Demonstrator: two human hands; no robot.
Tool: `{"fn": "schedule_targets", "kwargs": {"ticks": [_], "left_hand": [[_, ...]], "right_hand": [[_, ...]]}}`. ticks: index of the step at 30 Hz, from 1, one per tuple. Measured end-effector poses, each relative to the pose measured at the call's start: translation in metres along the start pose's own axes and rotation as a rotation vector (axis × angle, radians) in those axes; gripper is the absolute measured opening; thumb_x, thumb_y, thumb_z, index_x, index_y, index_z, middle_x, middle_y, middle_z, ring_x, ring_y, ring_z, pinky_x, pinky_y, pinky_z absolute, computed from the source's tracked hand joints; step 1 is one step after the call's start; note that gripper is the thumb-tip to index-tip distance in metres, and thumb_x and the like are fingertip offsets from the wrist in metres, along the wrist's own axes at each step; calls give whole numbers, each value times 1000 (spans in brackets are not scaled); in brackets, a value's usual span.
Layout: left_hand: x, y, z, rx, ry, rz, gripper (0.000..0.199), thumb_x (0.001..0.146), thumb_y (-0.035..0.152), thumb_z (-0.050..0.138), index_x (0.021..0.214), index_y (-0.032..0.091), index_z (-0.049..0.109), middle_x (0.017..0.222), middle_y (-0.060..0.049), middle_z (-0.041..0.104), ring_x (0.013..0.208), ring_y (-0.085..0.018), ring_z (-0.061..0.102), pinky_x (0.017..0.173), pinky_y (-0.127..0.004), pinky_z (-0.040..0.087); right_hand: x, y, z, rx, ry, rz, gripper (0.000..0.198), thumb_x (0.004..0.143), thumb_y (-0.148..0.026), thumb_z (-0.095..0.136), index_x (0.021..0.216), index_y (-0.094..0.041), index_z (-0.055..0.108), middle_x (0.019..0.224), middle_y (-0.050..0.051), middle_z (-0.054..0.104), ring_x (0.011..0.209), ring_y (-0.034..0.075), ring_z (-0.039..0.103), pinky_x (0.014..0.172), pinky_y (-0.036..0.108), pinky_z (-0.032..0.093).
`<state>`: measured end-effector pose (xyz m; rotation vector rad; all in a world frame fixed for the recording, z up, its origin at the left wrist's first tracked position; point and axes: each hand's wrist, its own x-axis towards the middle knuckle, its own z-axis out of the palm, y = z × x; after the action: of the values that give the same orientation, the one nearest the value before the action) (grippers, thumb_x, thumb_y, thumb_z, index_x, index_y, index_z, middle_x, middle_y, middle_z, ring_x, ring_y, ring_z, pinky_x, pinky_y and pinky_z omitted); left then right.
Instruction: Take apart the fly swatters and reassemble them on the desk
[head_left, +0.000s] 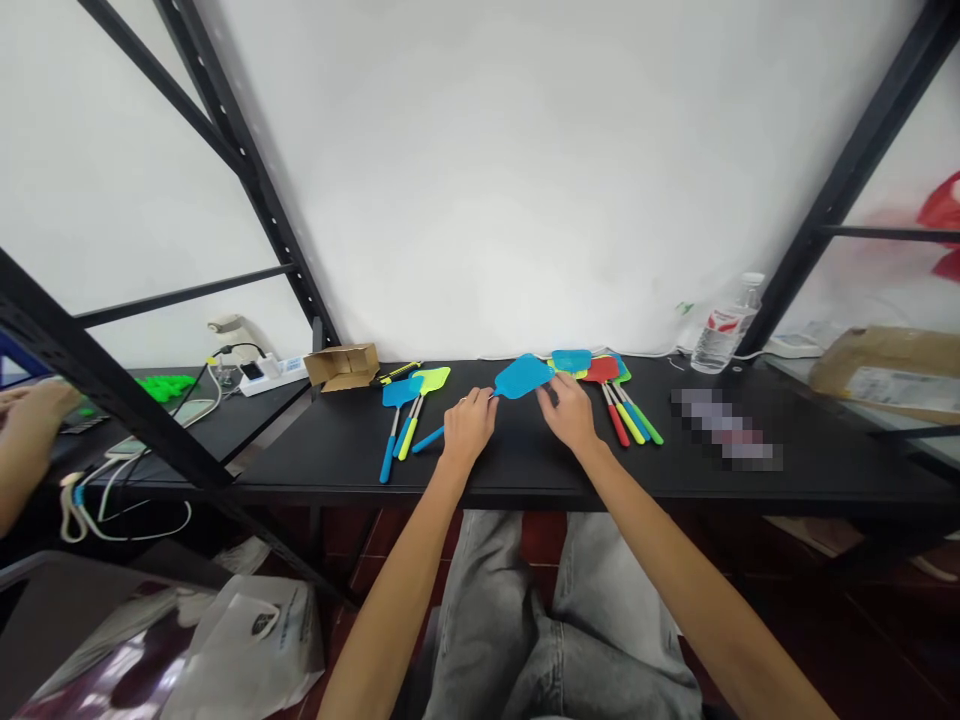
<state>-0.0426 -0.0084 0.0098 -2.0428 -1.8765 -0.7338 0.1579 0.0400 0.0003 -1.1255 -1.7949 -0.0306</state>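
A blue fly swatter (523, 377) lies across the space between my hands, its blue handle sticking out to the left. My left hand (471, 420) is closed round its shaft just below the head. At the other end, the fingers of my right hand (568, 408) pinch the head's right edge. To the left lie blue and yellow fly swatters (431, 380) with their handles toward me. Close to my right hand is a group of several more, including a red fly swatter (604, 370), with blue, yellow and green ones overlapping it.
On the black table (510, 470) stand an open cardboard box (343, 368) and a water bottle (726, 325). A yellow-black cutter (400, 373) lies by the box. Black rack posts flank the table. Another person's hand (34, 410) shows at far left, near a power strip (275, 374).
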Motion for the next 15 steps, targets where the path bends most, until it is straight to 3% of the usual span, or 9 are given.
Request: {"fn": "schedule_targets", "kwargs": {"ticks": [3,7,12,15], "left_hand": [[-1,3,1,-16,-16,86,44,104,40,25,127,24,58,114,-10,66,107,-21,62,80,-26,44],[0,5,3,-56,-68,182,44,105,38,26,133,25,56,115,-10,66,110,-21,61,88,-28,44],[-1,9,0,-73,-86,187,45,104,39,28,140,27,51,119,-10,67,111,-21,62,87,-28,45],[-1,10,-3,-75,-69,125,46,103,45,29,140,27,51,120,-10,67,106,-22,64,80,-26,44]], "right_hand": [[-3,-7,3,50,-187,49,27,92,-41,53,94,-20,70,91,9,70,88,24,63,83,34,47],[-7,-13,8,237,-339,28,35,88,-51,59,108,-24,71,103,6,72,104,26,63,94,39,46],[-3,-19,18,681,-249,121,42,81,-53,66,112,-26,71,111,5,72,112,26,62,97,41,47],[3,-16,23,903,-167,253,40,77,-54,69,104,-24,73,105,7,73,88,22,66,70,34,53]]}}
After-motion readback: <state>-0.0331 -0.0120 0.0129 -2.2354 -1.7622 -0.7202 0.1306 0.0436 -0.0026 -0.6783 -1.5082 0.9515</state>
